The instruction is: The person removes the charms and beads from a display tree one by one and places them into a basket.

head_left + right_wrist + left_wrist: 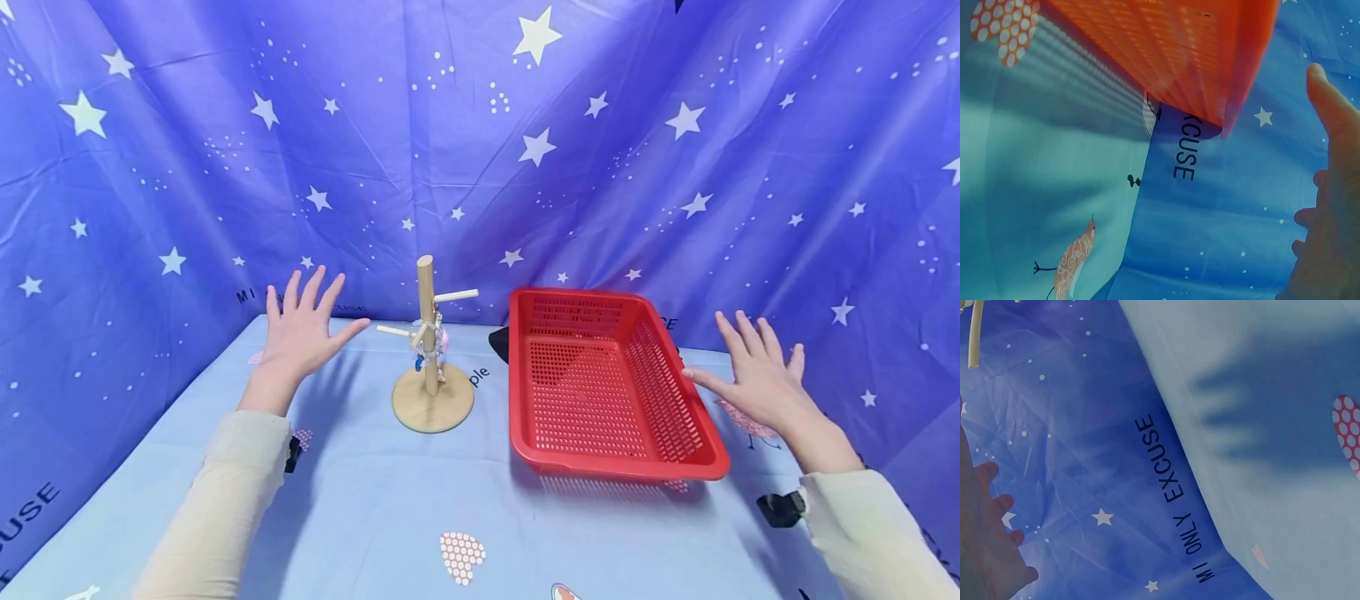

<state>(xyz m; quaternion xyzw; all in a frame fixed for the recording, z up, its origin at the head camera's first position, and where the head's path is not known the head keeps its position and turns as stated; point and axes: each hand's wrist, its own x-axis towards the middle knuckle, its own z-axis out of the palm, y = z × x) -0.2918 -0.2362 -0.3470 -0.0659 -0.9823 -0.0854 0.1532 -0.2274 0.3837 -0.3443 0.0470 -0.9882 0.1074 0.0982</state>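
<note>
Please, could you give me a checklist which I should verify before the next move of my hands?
1. Left hand free: ok, fingers spread, holding nothing.
2. Right hand free: ok, holding nothing; the right wrist view shows its thumb apart from the basket.
3. Basket opening upward: ok.
4. Stand upright: ok.
5. Trinkets on the stand untangled: cannot tell, too small and clustered.
</note>
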